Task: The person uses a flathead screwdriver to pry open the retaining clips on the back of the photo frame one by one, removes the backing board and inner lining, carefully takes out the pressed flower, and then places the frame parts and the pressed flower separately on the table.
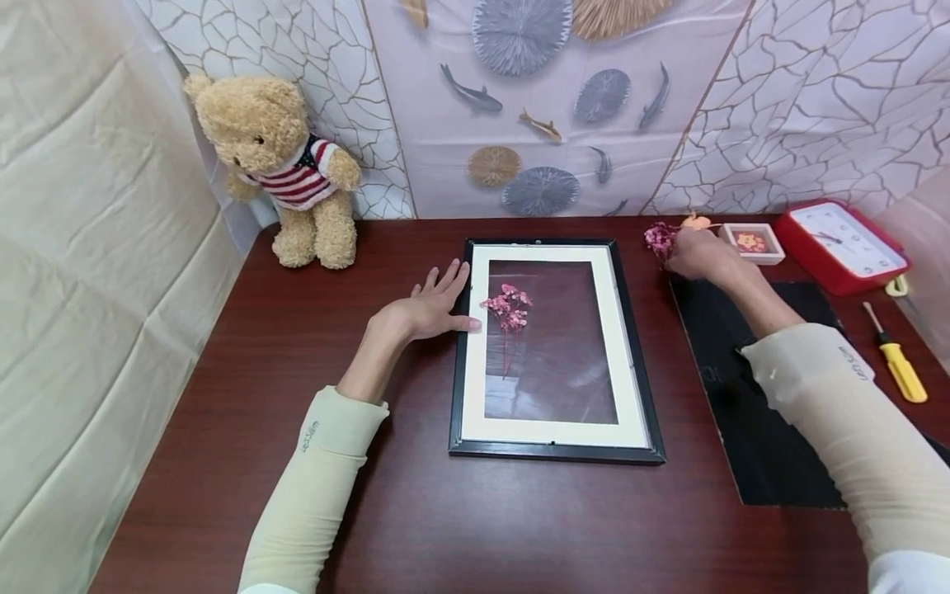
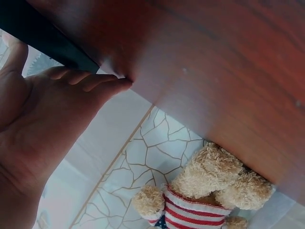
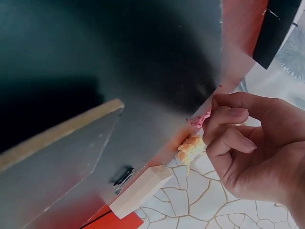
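Note:
A black picture frame point(image 1: 557, 456) with a white mat point(image 1: 614, 346) and a clear pane lies on the table. Inside the mat, toward its left, is a pink dried flower sprig point(image 1: 508, 307). My left hand point(image 1: 425, 309) rests on the frame's left edge, fingers spread and the thumb reaching over the border. At the back right, my right hand point(image 1: 701, 252) has curled fingers right at a bunch of pink dried flowers point(image 1: 659, 239); I cannot tell whether it pinches them. Just beyond that hand sits an orange flower point(image 1: 696, 221), also visible in the right wrist view.
A black backing board point(image 1: 779, 462) lies under the right forearm. Beyond it stand a small box with a flower picture point(image 1: 751, 242) and a red clock point(image 1: 842, 247). A yellow-handled screwdriver point(image 1: 901, 371) lies at the right. A teddy bear point(image 1: 297, 173) stands back left.

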Tool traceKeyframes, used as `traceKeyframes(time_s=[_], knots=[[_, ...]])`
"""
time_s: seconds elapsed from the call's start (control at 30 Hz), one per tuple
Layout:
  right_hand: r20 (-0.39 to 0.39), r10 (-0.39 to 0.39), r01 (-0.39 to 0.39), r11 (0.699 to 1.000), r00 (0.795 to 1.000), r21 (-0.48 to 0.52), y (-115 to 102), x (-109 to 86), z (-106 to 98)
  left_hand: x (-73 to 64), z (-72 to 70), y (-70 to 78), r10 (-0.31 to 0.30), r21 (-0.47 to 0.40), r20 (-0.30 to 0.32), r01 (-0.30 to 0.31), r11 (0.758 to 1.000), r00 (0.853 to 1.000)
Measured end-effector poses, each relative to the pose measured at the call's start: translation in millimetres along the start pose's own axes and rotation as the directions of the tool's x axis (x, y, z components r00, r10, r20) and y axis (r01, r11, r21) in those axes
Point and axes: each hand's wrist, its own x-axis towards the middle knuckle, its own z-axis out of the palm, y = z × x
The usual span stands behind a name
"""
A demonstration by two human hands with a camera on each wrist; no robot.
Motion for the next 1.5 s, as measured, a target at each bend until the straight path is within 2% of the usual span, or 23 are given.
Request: traceKeyframes(time_s=[0.07, 0.13, 0.2, 0.3, 0.4, 0.5, 0.6, 0.73, 0.8, 0.83, 0.93, 1.17, 1.23, 1.33, 1.43, 1.5], knots=[[-0.024, 0.008, -0.008, 1.000, 1.000, 0.003, -5.2, -9.0, -2.6, 0.6, -0.2, 0.9, 0.003, 0.004, 0.000, -0.003, 1.000, 1.000], [-0.065, 0.014, -0.014, 1.000, 0.998, 0.004, -21.0, -25.9, -9.6, 1.2, -0.6, 1.6, 0.005, 0.007, 0.000, -0.005, 1.000, 1.000], [-0.106, 0.021, -0.018, 1.000, 0.994, 0.023, -52.5, -52.0, -21.3, 1.8, -1.0, 2.0, 0.004, 0.005, 0.002, -0.004, 1.000, 1.000], [-0.160, 0.008, 0.001, 0.998, 0.987, 0.057, -112.5, -93.3, -38.0, 1.8, -1.8, 2.2, 0.003, 0.003, 0.005, -0.003, 1.000, 1.000], [-0.193, -0.078, 0.094, 0.993, 0.978, 0.077, -168.1, -120.5, -42.4, 0.4, -2.0, 1.6, -0.002, 0.004, 0.011, 0.002, 1.000, 1.000], [-0.155, -0.221, 0.241, 0.963, 0.963, 0.124, -214.6, -138.3, -33.5, -0.3, -1.0, 0.3, -0.007, 0.004, 0.014, 0.007, 1.000, 1.000], [-0.076, -0.402, 0.409, 0.891, 0.912, 0.197, -256.2, -156.8, -19.1, -0.2, 0.6, -0.7, -0.008, 0.002, 0.010, 0.008, 1.000, 1.000], [0.001, -0.586, 0.571, 0.789, 0.810, 0.227, -295.4, -176.1, -0.1, 0.1, 1.9, -1.7, -0.008, -0.002, 0.002, 0.008, 1.000, 1.000], [0.031, -0.622, 0.604, 0.770, 0.782, 0.207, -306.5, -181.0, 8.2, 0.3, 2.2, -2.2, -0.017, -0.006, 0.000, 0.017, 1.000, 1.000], [0.044, -0.628, 0.609, 0.768, 0.777, 0.198, -310.5, -182.7, 11.9, 0.2, 2.1, -2.1, -0.021, -0.006, 0.000, 0.021, 1.000, 1.000], [0.071, -0.615, 0.597, 0.783, 0.785, 0.176, -316.5, -184.5, 20.6, 0.2, 1.8, -1.8, -0.026, -0.003, -0.001, 0.026, 1.000, 1.000], [0.047, -0.586, 0.571, 0.802, 0.809, 0.175, -311.4, -182.8, 28.6, 0.4, 0.8, 0.2, -0.002, 0.004, 0.002, 0.002, 1.000, 1.000], [0.044, -0.563, 0.551, 0.819, 0.825, 0.161, -309.6, -183.2, 28.6, 0.2, 0.5, 0.6, 0.000, 0.004, 0.003, 0.000, 1.000, 1.000], [0.030, -0.504, 0.498, 0.860, 0.863, 0.113, -308.3, -185.3, 29.1, -0.1, 0.1, 1.1, 0.000, 0.007, 0.005, 0.000, 1.000, 1.000], [-0.007, -0.446, 0.445, 0.894, 0.895, 0.046, -307.0, -189.6, 30.4, 0.2, 0.0, 2.0, -0.003, 0.008, 0.004, 0.003, 1.000, 1.000], [-0.042, -0.416, 0.416, 0.909, 0.908, -0.006, -305.9, -192.8, 31.0, 0.6, 0.1, 2.5, -0.006, 0.009, 0.003, 0.006, 1.000, 1.000]])
